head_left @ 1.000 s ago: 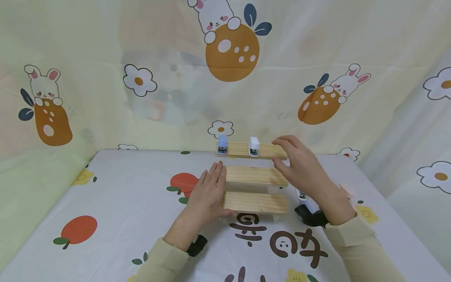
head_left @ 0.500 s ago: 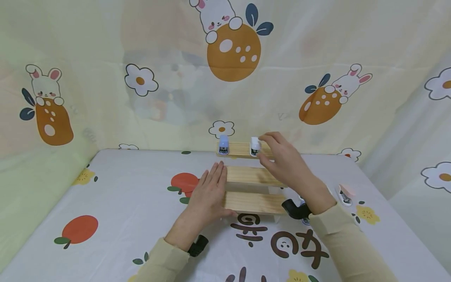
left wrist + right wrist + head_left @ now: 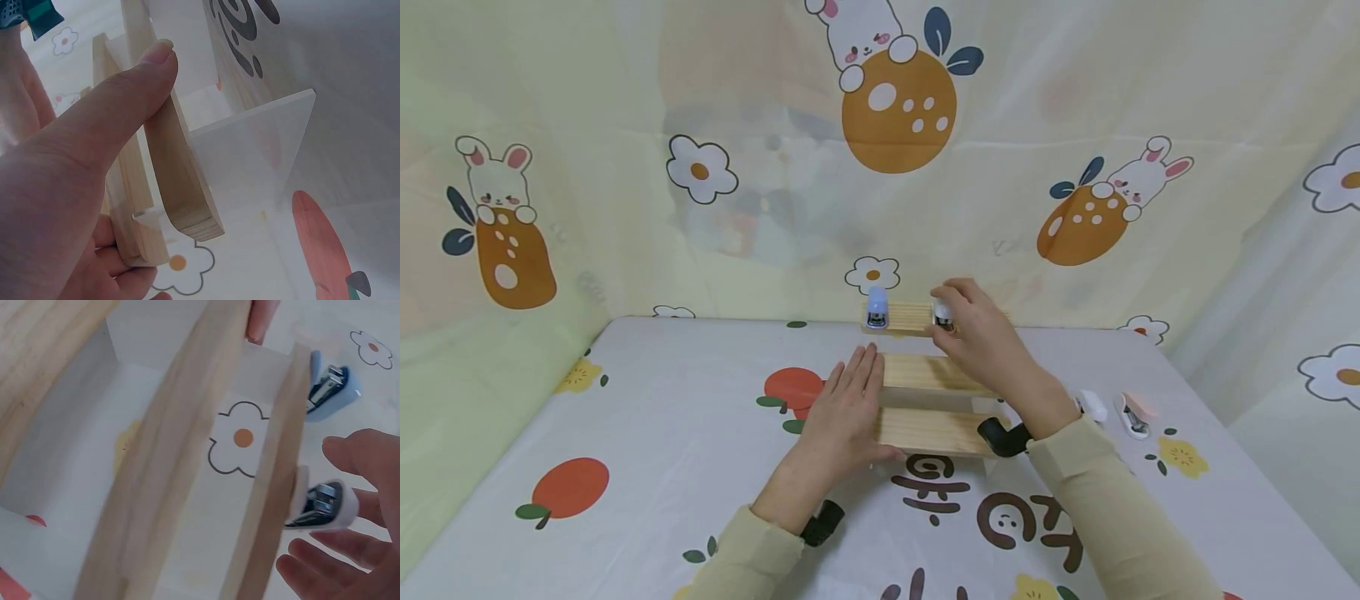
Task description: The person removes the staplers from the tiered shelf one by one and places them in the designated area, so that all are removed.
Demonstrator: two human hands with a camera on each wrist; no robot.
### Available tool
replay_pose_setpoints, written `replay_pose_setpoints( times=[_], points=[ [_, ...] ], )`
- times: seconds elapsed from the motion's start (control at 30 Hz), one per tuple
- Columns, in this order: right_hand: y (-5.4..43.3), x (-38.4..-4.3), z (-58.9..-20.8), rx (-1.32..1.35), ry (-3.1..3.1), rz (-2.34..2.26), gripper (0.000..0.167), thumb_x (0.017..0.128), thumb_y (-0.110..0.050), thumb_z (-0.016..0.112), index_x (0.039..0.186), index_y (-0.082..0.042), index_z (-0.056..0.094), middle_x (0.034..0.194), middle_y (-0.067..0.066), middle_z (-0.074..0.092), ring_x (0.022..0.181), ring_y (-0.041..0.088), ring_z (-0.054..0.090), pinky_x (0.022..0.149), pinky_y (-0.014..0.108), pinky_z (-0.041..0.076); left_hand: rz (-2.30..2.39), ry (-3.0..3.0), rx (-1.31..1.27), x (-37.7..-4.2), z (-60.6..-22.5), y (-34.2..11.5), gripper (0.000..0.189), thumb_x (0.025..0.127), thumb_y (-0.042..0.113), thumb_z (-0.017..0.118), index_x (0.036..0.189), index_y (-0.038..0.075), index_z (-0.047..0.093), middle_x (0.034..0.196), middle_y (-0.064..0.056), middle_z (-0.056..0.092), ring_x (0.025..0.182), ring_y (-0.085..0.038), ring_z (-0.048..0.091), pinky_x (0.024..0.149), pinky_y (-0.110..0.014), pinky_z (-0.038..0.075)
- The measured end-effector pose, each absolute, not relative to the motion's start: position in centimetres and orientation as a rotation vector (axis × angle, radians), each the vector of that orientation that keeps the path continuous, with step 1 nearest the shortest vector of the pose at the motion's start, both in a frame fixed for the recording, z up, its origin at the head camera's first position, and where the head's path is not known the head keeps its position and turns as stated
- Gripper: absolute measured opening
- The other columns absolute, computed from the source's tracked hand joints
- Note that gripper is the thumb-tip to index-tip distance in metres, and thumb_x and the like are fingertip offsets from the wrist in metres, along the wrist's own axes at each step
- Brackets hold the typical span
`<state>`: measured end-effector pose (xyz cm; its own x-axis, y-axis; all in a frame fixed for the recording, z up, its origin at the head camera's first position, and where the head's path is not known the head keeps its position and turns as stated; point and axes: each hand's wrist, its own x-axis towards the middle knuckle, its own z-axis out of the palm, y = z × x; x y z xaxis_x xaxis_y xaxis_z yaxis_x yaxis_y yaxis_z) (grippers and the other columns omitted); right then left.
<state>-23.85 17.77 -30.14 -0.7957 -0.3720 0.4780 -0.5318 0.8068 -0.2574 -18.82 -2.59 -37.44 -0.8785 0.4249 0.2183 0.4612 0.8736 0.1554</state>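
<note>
A three-tier wooden step rack with translucent supports stands on the table. My left hand rests along its left end with straight fingers, the thumb against the lowest board's front edge. On the top board sits a white mini stapler. My right hand is around this stapler, thumb on one side and fingers on the other; in the right wrist view a gap shows between thumb and stapler. A blue mini stapler stands upright at the top board's left end.
Right of the rack lie a pink-and-white mini stapler and a white one, partly hidden by the right forearm. A patterned curtain hangs directly behind the rack.
My right hand has moved left along the top board, from its right end to around the white stapler. My left hand stays at the rack's left end.
</note>
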Motion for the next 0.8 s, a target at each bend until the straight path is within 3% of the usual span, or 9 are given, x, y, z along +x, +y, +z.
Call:
replay_pose_setpoints(
  times=[0.43, 0.8],
  points=[
    [17.38, -24.31, -30.8, 0.691, -2.559, 0.548, 0.039, 0.093, -0.004, 0.066, 0.128, 0.01, 0.056, 0.131, 0.026, 0.054, 0.116, 0.039, 0.06, 0.095, 0.048, 0.055, -0.283, -2.86, -0.682, -18.91, -37.52, -2.59, 0.133, 0.057, 0.062, 0.089, 0.155, -0.002, 0.024, 0.165, -0.015, 0.022, 0.153, -0.028, 0.021, 0.125, -0.044, 0.023],
    [17.7, -24.07, -30.94, 0.692, -2.566, 0.579, 0.044, 0.093, -0.002, 0.063, 0.135, 0.008, 0.053, 0.135, 0.026, 0.053, 0.115, 0.04, 0.061, 0.087, 0.044, 0.06, -0.287, -2.867, -0.679, -18.89, -37.44, -2.52, 0.133, 0.058, 0.061, 0.089, 0.155, -0.001, 0.023, 0.165, -0.014, 0.021, 0.154, -0.028, 0.02, 0.126, -0.043, 0.022]
  ],
)
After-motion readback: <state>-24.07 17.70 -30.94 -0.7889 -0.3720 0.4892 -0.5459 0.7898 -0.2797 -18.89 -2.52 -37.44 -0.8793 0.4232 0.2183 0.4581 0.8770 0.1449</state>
